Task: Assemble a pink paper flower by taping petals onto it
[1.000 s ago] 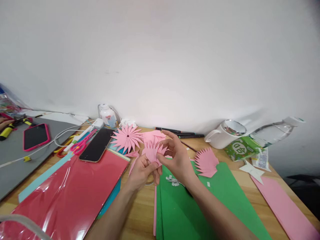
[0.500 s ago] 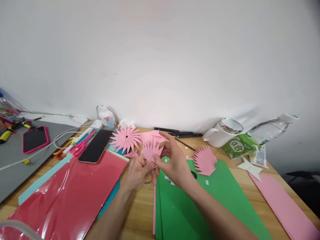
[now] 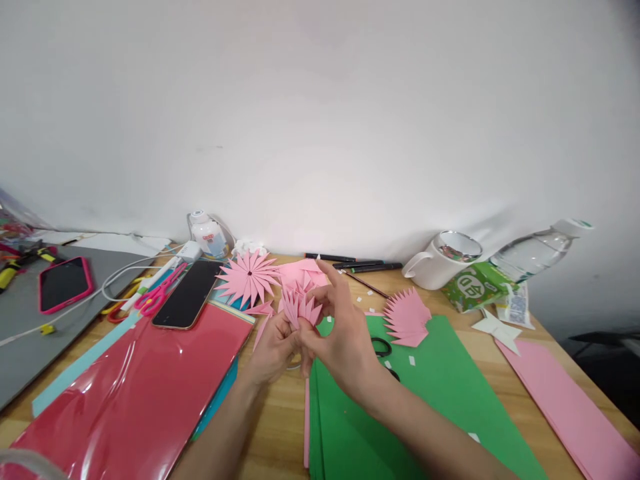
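Between my hands is a pink folded paper fan (image 3: pixel 299 305) with pointed tips turned up and away from me. My left hand (image 3: pixel 273 350) is closed round its lower left side. My right hand (image 3: pixel 340 333) pinches the lower right side between thumb and fingers, its index finger raised. Just behind them lies a pink paper pinwheel-shaped rosette (image 3: pixel 249 272) with a small dark hole at its centre. More folded pink paper (image 3: pixel 300 270) sits beyond the held fan. Another spiky pink paper fan (image 3: pixel 407 317) rests on the green sheets (image 3: pixel 425 400) to the right.
Black scissors handles (image 3: pixel 381 347) and small white paper bits lie on the green sheets. At left are red sheets (image 3: pixel 135 387), a phone (image 3: pixel 189 293) and pink scissors (image 3: pixel 161 290). Several pens (image 3: pixel 375 268), a white mug (image 3: pixel 440 263) and a water bottle (image 3: pixel 535 253) stand or lie along the back.
The held fan's tips have drawn closer together and it sits slightly lower. My right hand has shifted a little over it. More of the black scissors handles shows.
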{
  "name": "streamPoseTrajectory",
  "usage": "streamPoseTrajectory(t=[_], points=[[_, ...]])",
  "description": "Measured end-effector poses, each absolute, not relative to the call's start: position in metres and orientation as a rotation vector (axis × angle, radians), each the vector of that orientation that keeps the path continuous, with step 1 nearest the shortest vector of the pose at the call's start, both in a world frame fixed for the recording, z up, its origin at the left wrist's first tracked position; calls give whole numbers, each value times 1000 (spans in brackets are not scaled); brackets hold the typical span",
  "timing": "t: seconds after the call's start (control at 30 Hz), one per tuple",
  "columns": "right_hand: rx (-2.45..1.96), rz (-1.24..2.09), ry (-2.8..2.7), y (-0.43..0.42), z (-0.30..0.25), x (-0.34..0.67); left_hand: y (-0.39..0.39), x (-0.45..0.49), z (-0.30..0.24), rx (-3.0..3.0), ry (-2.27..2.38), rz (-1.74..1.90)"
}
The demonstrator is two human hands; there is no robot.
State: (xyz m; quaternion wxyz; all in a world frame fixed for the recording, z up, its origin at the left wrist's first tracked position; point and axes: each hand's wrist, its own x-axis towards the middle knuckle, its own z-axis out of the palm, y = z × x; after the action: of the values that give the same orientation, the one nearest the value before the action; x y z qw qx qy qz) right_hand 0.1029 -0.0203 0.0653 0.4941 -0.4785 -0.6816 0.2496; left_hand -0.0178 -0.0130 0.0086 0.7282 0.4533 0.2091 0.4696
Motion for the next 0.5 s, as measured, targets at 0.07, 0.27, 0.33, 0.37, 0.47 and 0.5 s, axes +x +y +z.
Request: streamPoseTrajectory(t=[0.07,0.27,0.33,0.37,0.47,0.5], points=[[-1162,604,-1663,-18,63,104,-13,-17,10,1005,482,1054],[-1089,599,-1644,-8,66,115,-12,-16,10,998,597,1108],[-1041,567,-1587,-6,73,121,-11,-16,11,972,635,1161],[-1025,572,-1551,-5,77,124,-10,-17,12,958,643,1191],[-1002,823,-1480,-2,83,132,-9,-19,14,886,604,1239],[-1001,938,-1467,-1,84,134,-8,-20,15,855,574,1240]])
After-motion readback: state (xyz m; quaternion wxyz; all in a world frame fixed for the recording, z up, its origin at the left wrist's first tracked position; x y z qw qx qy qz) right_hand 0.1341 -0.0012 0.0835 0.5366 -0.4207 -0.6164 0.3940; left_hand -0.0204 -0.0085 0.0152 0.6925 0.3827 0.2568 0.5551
